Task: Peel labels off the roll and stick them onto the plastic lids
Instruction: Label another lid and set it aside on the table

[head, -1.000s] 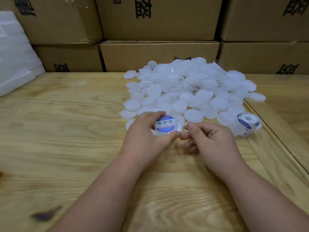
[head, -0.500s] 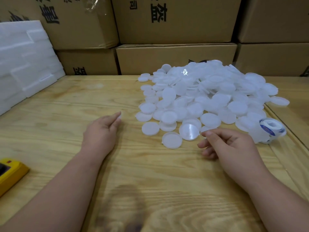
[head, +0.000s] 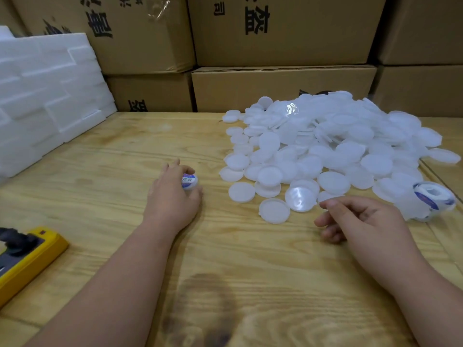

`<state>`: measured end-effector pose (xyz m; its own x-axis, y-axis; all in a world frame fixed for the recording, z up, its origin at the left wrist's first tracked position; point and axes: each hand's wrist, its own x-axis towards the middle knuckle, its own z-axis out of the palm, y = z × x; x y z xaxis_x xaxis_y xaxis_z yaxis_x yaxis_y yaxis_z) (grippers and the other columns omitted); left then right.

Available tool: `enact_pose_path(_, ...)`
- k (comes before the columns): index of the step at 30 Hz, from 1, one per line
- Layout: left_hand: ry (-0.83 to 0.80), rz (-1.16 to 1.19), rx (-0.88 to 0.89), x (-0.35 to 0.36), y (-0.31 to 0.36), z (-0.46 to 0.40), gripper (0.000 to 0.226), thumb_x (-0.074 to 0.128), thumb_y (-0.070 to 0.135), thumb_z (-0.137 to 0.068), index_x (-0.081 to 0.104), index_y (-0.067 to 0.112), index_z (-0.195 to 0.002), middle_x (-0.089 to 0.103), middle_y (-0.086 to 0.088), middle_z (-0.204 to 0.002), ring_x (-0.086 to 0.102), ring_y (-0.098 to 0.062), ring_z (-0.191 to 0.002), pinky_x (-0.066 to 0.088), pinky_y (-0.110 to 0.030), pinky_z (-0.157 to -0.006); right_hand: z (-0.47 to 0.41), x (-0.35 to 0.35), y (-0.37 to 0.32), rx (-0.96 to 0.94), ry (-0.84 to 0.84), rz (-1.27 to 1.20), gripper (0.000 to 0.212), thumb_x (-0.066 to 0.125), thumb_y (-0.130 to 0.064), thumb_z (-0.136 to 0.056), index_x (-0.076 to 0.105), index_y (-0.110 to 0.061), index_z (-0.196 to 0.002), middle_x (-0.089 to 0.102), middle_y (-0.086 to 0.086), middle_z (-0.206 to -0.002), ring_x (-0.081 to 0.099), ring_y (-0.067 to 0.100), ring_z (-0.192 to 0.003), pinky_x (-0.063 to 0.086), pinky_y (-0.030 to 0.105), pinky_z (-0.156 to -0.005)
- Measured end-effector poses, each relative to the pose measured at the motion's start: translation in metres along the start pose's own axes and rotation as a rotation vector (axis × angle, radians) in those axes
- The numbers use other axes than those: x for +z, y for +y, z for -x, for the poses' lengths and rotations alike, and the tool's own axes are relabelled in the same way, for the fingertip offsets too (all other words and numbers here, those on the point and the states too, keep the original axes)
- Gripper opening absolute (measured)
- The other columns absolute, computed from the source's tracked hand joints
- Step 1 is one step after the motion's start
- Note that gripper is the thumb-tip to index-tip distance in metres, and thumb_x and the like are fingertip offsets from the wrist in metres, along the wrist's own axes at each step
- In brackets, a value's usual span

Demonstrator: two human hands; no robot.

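One labelled lid (head: 189, 181) sat on the wooden bench (head: 125, 151), gripped by the left hand (head: 172, 199), well left of the heap of plain lids (head: 325, 149). Right hand (head: 368, 221) hovered empty, fingers loosely curled, near the label roll (head: 432, 197).
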<state>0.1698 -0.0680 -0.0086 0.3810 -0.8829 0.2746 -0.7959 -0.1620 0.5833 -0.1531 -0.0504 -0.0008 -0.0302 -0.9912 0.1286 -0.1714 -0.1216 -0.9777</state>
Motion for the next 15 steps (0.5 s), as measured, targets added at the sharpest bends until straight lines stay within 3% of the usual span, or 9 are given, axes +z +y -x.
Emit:
enact_pose_path(3, 0.119, 0.028, 0.197, 0.006, 0.022, 0.020, 0.026, 0.071, 0.024, -0.087, 0.065, 0.023, -0.112, 0.061, 0.002, -0.122, 0.054, -0.027, -0.120, 0.037, -0.036, -0.104, -0.001, 0.002, -0.001, 0.007, -0.002, -0.004, 0.016, 0.064, -0.013, -0.097, 0.076, -0.014, -0.087, 0.075, 0.005, -0.071, 0.065, 0.012, -0.054, 0.051, 0.016, -0.051)
enact_pose_path(5, 0.080, 0.053, 0.281, 0.015, 0.044, 0.037, 0.026, 0.070, 0.034, -0.087, 0.067, 0.026, -0.112, 0.061, 0.005, -0.112, 0.055, -0.023, -0.113, 0.037, -0.033, -0.100, -0.001, 0.003, -0.001, 0.018, 0.006, -0.013, 0.016, 0.064, -0.011, -0.097, 0.076, -0.013, -0.086, 0.075, 0.007, -0.069, 0.064, 0.012, -0.053, 0.051, 0.016, -0.050)
enact_pose_path(11, -0.119, -0.035, 0.409, 0.047, 0.094, 0.069, 0.059, 0.050, 0.071, -0.078, 0.066, 0.035, -0.122, 0.056, 0.015, -0.116, 0.048, -0.013, -0.113, 0.043, -0.037, -0.098, 0.001, 0.002, -0.003, 0.020, 0.003, -0.021, 0.017, 0.064, -0.013, -0.097, 0.075, -0.016, -0.085, 0.075, 0.005, -0.069, 0.063, 0.012, -0.054, 0.050, 0.019, -0.052)
enact_pose_path(13, -0.159, -0.096, 0.405, 0.053, 0.097, 0.072, 0.054, 0.056, 0.069, -0.079, 0.069, 0.035, -0.118, 0.058, 0.015, -0.118, 0.050, -0.014, -0.114, 0.044, -0.038, -0.097, 0.001, 0.001, -0.005, -0.014, 0.037, 0.001, 0.017, 0.066, -0.016, -0.097, 0.075, -0.019, -0.083, 0.074, 0.001, -0.068, 0.060, 0.009, -0.052, 0.050, 0.019, -0.052)
enact_pose_path(15, -0.144, -0.075, 0.423, 0.056, 0.097, 0.071, 0.029, 0.066, 0.053, -0.086, 0.075, 0.032, -0.104, 0.063, 0.013, -0.113, 0.055, -0.018, -0.109, 0.046, -0.040, -0.093, 0.002, -0.004, -0.007, -0.075, 0.111, 0.029, 0.020, 0.066, -0.020, -0.096, 0.075, -0.021, -0.079, 0.073, -0.002, -0.066, 0.056, 0.008, -0.051, 0.048, 0.019, -0.052)
